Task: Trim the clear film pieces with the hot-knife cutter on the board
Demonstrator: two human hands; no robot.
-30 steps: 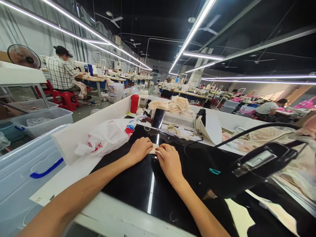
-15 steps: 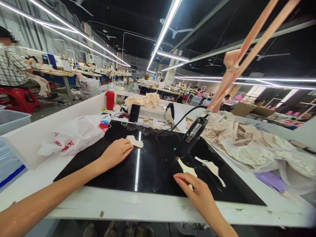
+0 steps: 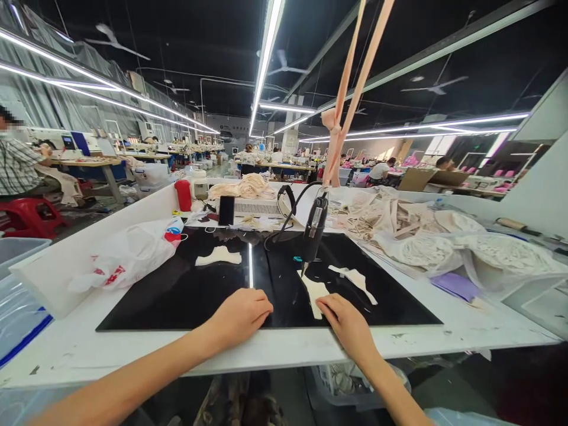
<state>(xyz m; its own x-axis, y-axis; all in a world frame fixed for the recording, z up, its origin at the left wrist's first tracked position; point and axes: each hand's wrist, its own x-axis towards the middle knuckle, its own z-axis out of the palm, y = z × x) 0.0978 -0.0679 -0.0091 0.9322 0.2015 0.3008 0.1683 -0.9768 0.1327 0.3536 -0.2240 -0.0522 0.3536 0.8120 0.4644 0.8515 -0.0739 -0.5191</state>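
Observation:
On a glossy black board lie cream fabric pieces. My right hand has its fingertips pinched at the lower edge of the middle piece. Above that piece hangs a black handheld tool, its metal tip at the piece's top end. Another piece lies to the right. My left hand is closed over the board's front part, fingertips together; anything between them is too small to make out. Farther back on the left rests a third piece, which no hand touches.
A white plastic bag lies left of the board. Behind stand a red container, a phone and piled cream fabric. Beige garments and a purple item are at the right. A person sits far left.
My left hand has let go of the left fabric piece and moved right and toward the front edge. The tool now hangs more upright in view, and the camera view has shifted.

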